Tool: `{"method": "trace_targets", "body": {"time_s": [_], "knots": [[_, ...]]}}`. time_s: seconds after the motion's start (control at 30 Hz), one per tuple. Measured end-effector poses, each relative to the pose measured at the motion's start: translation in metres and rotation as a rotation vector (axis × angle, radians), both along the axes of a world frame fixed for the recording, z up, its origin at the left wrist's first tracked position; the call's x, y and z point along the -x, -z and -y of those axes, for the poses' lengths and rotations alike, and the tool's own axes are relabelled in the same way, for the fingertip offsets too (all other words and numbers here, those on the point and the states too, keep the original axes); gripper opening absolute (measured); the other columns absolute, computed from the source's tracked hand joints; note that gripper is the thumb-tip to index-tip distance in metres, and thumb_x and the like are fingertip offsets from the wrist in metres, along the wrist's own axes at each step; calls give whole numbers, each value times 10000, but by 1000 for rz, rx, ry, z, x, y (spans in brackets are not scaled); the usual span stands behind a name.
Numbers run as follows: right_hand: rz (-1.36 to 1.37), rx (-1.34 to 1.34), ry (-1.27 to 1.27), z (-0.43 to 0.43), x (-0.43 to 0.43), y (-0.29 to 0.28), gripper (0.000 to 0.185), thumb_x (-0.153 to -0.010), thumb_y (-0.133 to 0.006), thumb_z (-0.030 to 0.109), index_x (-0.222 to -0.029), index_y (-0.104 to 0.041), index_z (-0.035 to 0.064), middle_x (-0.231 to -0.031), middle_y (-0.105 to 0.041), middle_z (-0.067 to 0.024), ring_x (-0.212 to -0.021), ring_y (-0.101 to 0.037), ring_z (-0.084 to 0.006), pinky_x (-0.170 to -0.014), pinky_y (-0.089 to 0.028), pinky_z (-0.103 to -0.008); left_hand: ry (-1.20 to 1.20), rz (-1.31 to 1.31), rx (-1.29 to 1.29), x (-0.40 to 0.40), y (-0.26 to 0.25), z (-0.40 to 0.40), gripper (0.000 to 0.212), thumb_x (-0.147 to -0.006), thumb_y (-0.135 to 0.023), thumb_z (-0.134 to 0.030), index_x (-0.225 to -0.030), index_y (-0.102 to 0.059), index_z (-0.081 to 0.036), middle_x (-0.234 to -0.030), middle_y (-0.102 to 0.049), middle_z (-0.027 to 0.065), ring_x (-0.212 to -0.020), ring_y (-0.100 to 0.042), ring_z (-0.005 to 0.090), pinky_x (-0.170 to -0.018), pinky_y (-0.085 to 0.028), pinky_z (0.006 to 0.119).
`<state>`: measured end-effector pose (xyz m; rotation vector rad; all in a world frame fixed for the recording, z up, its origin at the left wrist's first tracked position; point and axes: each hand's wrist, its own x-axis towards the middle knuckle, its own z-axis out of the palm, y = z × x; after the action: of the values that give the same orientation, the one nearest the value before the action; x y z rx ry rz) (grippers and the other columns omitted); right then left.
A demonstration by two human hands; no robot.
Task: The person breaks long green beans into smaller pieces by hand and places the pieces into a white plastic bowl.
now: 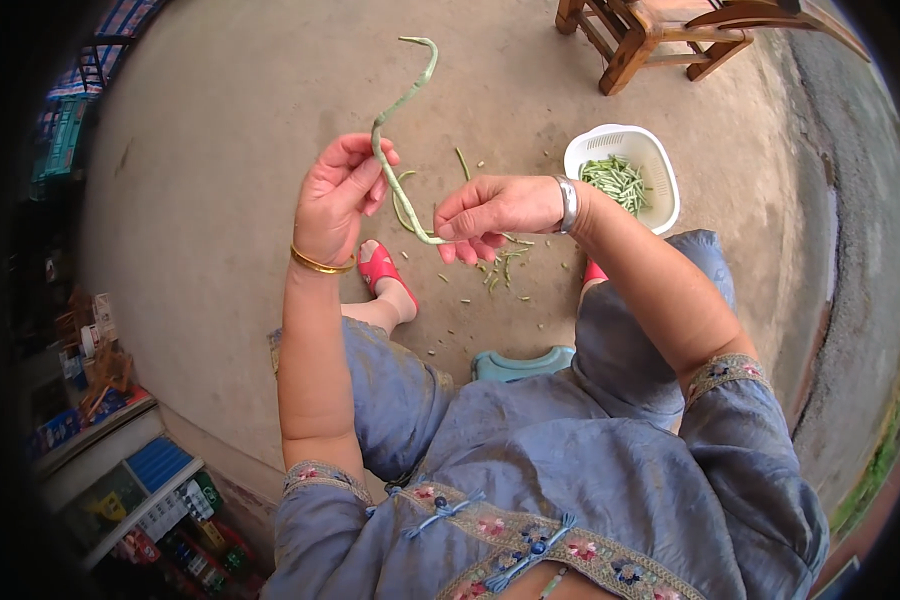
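A long, pale green yard-long bean hangs between my two hands. My left hand, with a gold bangle at its wrist, pinches it near the middle, and the upper part curves up and away. My right hand, wearing a silver bangle, grips the lower end between thumb and fingers. On the ground below lies another long bean, partly hidden behind the held one, with several bean scraps beyond my right hand. A white plastic basket holding many short bean pieces stands to the right, partly covered by my right forearm.
A wooden chair stands at the upper right. A teal plastic stool shows beneath me, between my legs. Red slippers are on my feet. Shelves with packaged goods are at the lower left. A wet road runs along the right.
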<state>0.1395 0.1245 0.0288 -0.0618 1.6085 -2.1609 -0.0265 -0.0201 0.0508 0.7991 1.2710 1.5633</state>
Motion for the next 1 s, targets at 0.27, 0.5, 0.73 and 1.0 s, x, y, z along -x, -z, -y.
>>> {"method": "trace_targets", "body": {"time_s": [0.27, 0.5, 0.73, 1.0], "knots": [[88, 167, 145, 3, 9, 13, 229, -852, -471, 265, -829, -571, 61, -695, -558, 13, -584, -491, -63, -528, -384, -202, -37, 42, 38, 3, -1, -8, 150, -908, -466, -85, -1042, -531, -77, -864, -602, 71, -557, -459, 64, -473, -340, 182], [-85, -97, 155, -2, 17, 7, 194, -873, -439, 192, -833, -557, 42, -762, -572, 14, -663, -518, -69, -598, -440, -209, -107, 80, 92, 8, 2, -8, 132, -906, -475, -108, -1025, -513, -64, -851, -593, 62, -576, -480, 72, -493, -364, 191], [-212, -447, 167, -1, 18, 4, 215, -824, -429, 176, -788, -543, -2, -661, -555, -93, -624, -546, -192, -601, -454, -326, -169, 84, 80, 11, 8, -6, 122, -898, -485, -94, -1010, -506, -51, -862, -596, 77, -594, -493, 93, -521, -384, 206], [-25, -929, 495, -2, 29, 43, 288, -814, -401, 220, -758, -589, 9, -719, -588, -213, -730, -566, -377, -699, -442, -456, -271, -247, -79, -17, 14, -10, 102, -909, -448, -55, -998, -493, -33, -877, -596, 92, -629, -498, 98, -562, -410, 218]]}}
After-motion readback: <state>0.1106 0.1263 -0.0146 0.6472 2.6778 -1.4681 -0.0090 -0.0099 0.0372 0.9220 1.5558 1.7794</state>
